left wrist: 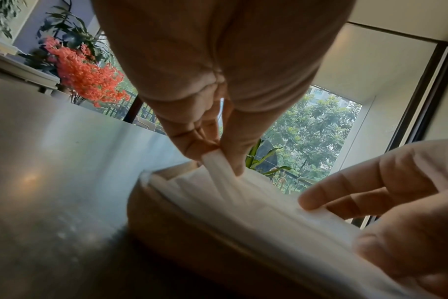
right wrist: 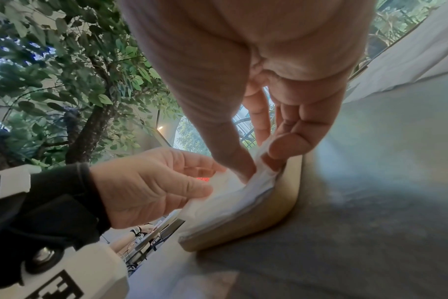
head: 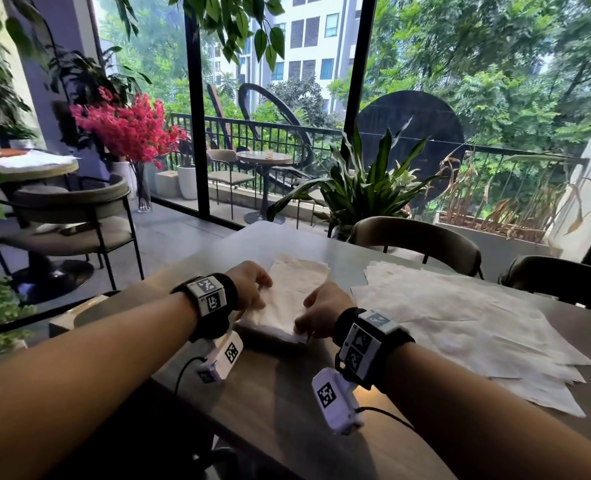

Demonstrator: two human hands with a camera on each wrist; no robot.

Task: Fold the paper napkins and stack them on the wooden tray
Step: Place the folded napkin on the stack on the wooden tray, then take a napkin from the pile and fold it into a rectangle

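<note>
A stack of folded white napkins (head: 295, 292) lies on the low wooden tray (left wrist: 166, 226) in the middle of the table. My left hand (head: 260, 295) pinches the left near edge of the top folded napkin (left wrist: 218, 182) between thumb and fingers. My right hand (head: 304, 323) pinches the right near corner of the same napkin (right wrist: 258, 178), thumb on one side and fingers on the other. The tray's wall (right wrist: 274, 212) shows just below that corner. The napkins hide most of the tray in the head view.
A spread pile of unfolded napkins (head: 460, 327) covers the table's right side. Two chair backs (head: 418, 237) stand at the far edge, with a potted plant (head: 363, 188) behind. A box (head: 79, 313) sits beyond the table's left edge.
</note>
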